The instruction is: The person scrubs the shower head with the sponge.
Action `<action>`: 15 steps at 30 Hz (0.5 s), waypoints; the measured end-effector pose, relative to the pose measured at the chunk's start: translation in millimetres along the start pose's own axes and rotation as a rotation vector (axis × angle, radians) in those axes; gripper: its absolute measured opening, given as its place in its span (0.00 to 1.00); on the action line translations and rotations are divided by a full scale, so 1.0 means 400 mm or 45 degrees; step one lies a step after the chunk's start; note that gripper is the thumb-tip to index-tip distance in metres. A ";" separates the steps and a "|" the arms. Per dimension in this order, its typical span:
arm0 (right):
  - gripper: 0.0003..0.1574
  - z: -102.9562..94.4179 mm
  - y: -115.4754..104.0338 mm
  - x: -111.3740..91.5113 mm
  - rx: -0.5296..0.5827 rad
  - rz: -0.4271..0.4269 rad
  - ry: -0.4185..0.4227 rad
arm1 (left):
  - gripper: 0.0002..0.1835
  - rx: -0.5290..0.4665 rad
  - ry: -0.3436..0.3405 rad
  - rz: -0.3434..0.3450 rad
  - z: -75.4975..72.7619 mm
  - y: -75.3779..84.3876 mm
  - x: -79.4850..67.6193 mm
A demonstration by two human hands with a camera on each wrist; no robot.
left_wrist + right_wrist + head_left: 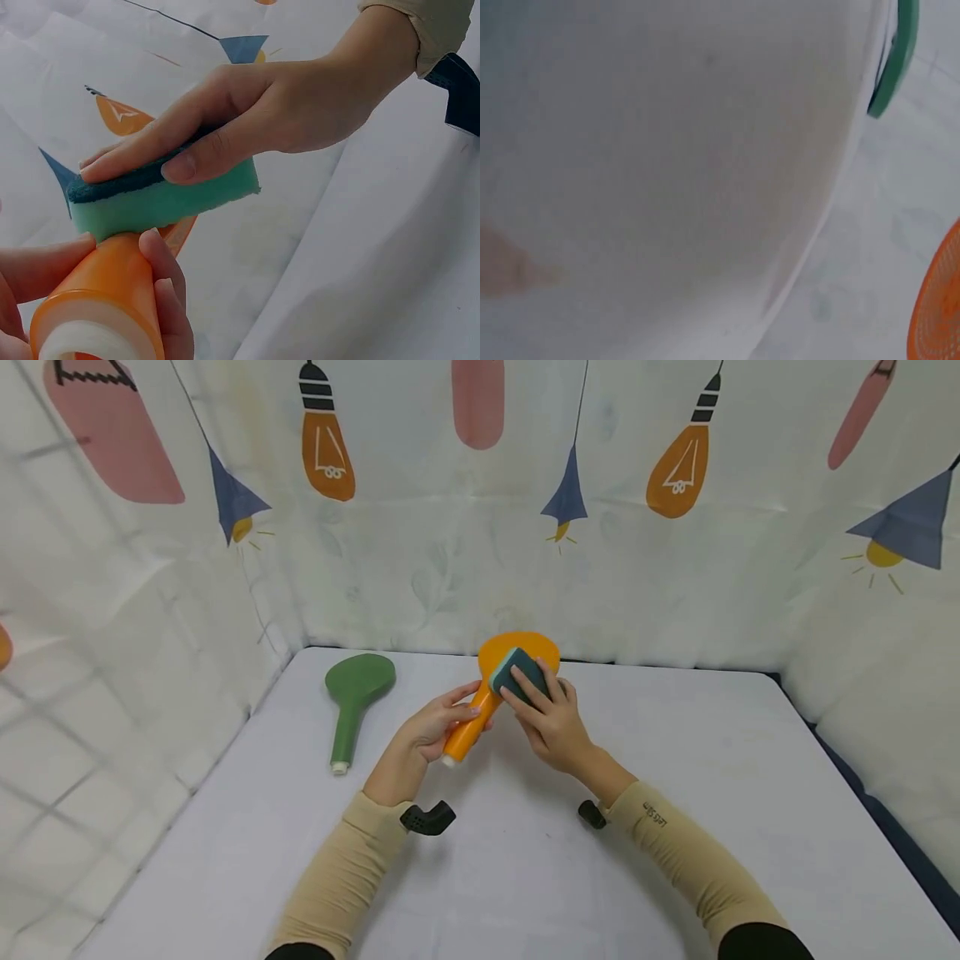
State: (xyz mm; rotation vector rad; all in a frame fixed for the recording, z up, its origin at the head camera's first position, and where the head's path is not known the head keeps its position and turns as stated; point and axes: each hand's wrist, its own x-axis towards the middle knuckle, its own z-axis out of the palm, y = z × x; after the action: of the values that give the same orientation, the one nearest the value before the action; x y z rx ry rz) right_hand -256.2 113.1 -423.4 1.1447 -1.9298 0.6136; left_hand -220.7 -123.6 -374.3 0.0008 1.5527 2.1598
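An orange shower head (510,647) is held tilted over the table by the left hand (433,728), whose fingers wrap its handle. The white ring (86,341) at the handle's hollow end faces the left wrist camera. The right hand (558,727) grips a sponge (522,673), fingers over its dark scouring side and thumb along the edge. In the left wrist view, the sponge's light teal side (165,201) lies against the orange shower head. The right wrist view catches a dotted orange surface (939,307) at its edge; the hand's grip is hidden there.
A green shower head (358,681) lies on the white table (675,760), left of the hands, its white handle end toward the person. Behind the table hangs a patterned white curtain (450,568). A dark strip (892,827) runs beside the right table edge.
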 end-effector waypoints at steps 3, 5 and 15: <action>0.24 0.002 -0.004 0.006 -0.020 -0.050 -0.030 | 0.34 -0.015 -0.007 0.001 -0.004 0.001 -0.005; 0.22 0.000 0.006 0.009 -0.001 -0.039 0.003 | 0.34 -0.017 -0.009 0.003 -0.007 0.003 -0.009; 0.25 -0.035 0.093 0.012 0.267 0.391 0.225 | 0.35 0.186 -0.052 0.085 -0.010 0.003 -0.016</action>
State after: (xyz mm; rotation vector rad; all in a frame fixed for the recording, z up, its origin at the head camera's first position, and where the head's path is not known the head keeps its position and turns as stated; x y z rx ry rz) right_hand -285.0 138.6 -411.8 0.8877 -1.9347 1.0684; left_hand -216.3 -129.8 -373.0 0.1451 1.7058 2.0774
